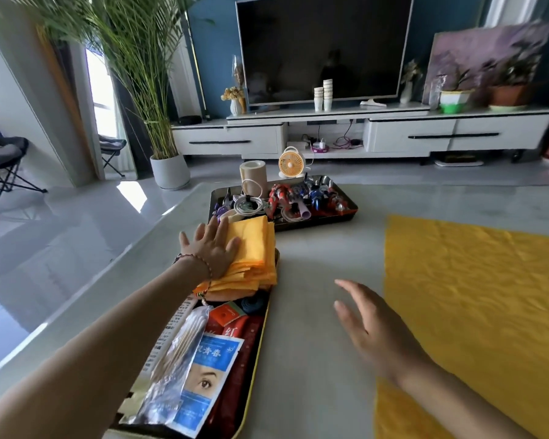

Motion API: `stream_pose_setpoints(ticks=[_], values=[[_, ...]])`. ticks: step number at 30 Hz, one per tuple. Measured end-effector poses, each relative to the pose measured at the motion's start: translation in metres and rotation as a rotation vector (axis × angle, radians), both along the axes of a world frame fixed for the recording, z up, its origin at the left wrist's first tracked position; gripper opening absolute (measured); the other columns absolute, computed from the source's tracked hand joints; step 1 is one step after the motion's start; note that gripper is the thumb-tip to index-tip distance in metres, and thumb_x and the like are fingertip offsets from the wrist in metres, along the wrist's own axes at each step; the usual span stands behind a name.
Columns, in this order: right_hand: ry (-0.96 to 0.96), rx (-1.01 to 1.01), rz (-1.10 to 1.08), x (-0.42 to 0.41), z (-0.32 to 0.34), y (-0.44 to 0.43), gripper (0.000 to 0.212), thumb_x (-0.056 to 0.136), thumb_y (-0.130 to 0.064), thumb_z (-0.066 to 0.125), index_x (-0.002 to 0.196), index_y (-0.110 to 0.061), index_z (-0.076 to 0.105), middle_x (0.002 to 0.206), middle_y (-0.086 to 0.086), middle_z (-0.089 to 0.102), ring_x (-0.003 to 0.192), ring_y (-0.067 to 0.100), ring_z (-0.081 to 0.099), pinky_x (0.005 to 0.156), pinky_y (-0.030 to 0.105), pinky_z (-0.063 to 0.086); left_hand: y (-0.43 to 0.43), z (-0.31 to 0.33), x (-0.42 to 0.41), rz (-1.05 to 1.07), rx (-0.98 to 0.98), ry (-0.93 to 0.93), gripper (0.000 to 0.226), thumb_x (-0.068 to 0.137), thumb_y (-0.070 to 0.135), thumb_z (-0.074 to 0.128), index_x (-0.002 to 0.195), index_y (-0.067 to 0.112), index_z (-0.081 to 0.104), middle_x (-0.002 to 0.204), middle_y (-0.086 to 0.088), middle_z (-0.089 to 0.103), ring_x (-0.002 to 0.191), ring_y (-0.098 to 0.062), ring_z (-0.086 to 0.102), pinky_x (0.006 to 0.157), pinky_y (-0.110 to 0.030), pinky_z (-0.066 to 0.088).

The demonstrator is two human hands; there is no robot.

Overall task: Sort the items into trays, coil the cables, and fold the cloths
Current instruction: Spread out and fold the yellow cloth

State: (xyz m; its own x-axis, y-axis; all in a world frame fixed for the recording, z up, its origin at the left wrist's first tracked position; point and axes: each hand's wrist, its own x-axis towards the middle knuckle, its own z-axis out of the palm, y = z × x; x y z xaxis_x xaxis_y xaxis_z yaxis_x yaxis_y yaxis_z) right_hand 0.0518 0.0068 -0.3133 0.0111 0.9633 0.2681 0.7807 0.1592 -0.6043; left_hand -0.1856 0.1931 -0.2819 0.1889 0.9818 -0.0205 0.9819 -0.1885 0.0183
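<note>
My left hand lies flat with straight fingers on a stack of folded orange cloths, which sits at the far end of a yellow-rimmed tray. That tray also holds a blue packet, a clear bag of cotton swabs and red packets. My right hand hovers open over the bare table, holding nothing. A large yellow cloth lies spread flat to its right. Farther back, a dark metal tray carries coiled white cables and toy figures.
A tape roll and a small orange fan stand behind the metal tray. The pale table ends at its left edge beside the near tray. Beyond are a TV cabinet, a potted palm and a folding chair.
</note>
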Motion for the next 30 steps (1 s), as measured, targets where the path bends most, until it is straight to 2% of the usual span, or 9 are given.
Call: stream_pose_setpoints(ticks=[4,8,12,15,19,23,26,28,30], values=[[0.049,-0.017,-0.184,0.061,-0.003,-0.051,0.031,0.097,-0.021,0.045,0.128,-0.019,0.05,0.128,-0.005,0.053,0.116,0.006,0.047,0.087,0.013,0.032,-0.007,0.02,0.011,0.099,0.15,0.292,0.071,0.094,0.06,0.01,0.149,0.021,-0.011,0.155,-0.006,-0.023,0.145,-0.026,-0.01,0.108,-0.062,-0.009],[0.125,-0.118,-0.286,0.12,0.005,-0.098,0.019,0.097,-0.025,0.046,0.114,-0.028,0.053,0.114,-0.011,0.054,0.097,-0.001,0.048,0.073,0.01,0.036,-0.034,0.05,0.038,0.099,0.314,0.534,0.068,0.097,0.041,0.029,0.15,0.017,-0.007,0.154,-0.014,-0.022,0.144,-0.03,-0.013,0.109,-0.064,-0.004],[0.094,-0.185,-0.375,0.165,0.003,-0.142,0.021,0.096,-0.02,0.048,0.116,-0.021,0.056,0.104,-0.015,0.052,0.095,0.002,0.048,0.071,0.009,0.036,-0.101,0.064,0.103,-0.16,0.471,0.134,0.07,0.09,0.035,0.048,0.147,0.014,0.014,0.156,-0.014,0.004,0.144,-0.029,0.003,0.113,-0.055,0.005],[0.044,-0.161,-0.392,0.176,0.003,-0.164,0.015,0.095,-0.021,0.051,0.108,-0.024,0.058,0.101,-0.018,0.052,0.093,-0.004,0.048,0.07,0.002,0.037,-0.163,0.055,0.158,-0.576,0.255,-0.036,0.065,0.091,0.048,0.045,0.145,0.02,0.022,0.153,-0.006,0.018,0.142,-0.022,0.013,0.113,-0.038,0.015],[-0.057,-0.277,-0.313,0.18,-0.002,-0.184,0.01,0.093,-0.037,0.052,0.102,-0.034,0.056,0.11,-0.023,0.047,0.111,-0.001,0.046,0.08,0.003,0.034,-0.238,0.008,0.198,-0.902,-0.262,0.089,0.076,0.088,0.057,0.048,0.149,0.028,0.014,0.158,-0.003,-0.002,0.145,-0.019,-0.003,0.115,-0.036,0.001],[-0.121,-0.404,-0.242,0.184,-0.007,-0.211,0.049,0.083,-0.062,0.047,0.128,-0.04,0.045,0.134,-0.03,0.026,0.128,-0.004,0.026,0.105,0.017,0.024,-0.272,-0.031,0.216,-0.992,-0.255,0.13,0.082,0.088,0.062,0.042,0.149,0.032,-0.002,0.156,-0.006,-0.019,0.144,-0.022,-0.013,0.115,-0.043,-0.008],[-0.074,-0.499,-0.216,0.181,-0.004,-0.221,0.077,0.072,-0.073,0.047,0.14,-0.04,0.029,0.146,-0.028,0.01,0.136,-0.001,0.011,0.112,0.023,0.015,-0.273,-0.04,0.22,-0.997,-0.149,0.145,0.067,0.093,0.058,0.03,0.148,0.038,-0.004,0.156,-0.002,-0.019,0.144,-0.018,-0.012,0.116,-0.038,-0.004],[-0.068,-0.559,-0.206,0.177,0.0,-0.221,0.086,0.07,-0.073,0.053,0.143,-0.039,0.022,0.151,-0.024,-0.002,0.14,0.004,0.001,0.114,0.028,0.011,-0.272,-0.039,0.218,-1.029,-0.095,0.146,0.056,0.098,0.049,0.026,0.148,0.04,0.003,0.158,0.001,-0.009,0.144,-0.013,-0.002,0.116,-0.031,0.006],[-0.143,-0.61,-0.205,0.173,0.004,-0.22,0.094,0.071,-0.073,0.056,0.147,-0.035,0.017,0.155,-0.016,-0.01,0.143,0.011,-0.007,0.115,0.032,0.006,-0.272,-0.036,0.222,-1.099,0.061,0.07,0.052,0.094,0.042,0.047,0.143,0.034,0.034,0.152,-0.004,0.029,0.135,-0.015,0.034,0.104,-0.026,0.035]])
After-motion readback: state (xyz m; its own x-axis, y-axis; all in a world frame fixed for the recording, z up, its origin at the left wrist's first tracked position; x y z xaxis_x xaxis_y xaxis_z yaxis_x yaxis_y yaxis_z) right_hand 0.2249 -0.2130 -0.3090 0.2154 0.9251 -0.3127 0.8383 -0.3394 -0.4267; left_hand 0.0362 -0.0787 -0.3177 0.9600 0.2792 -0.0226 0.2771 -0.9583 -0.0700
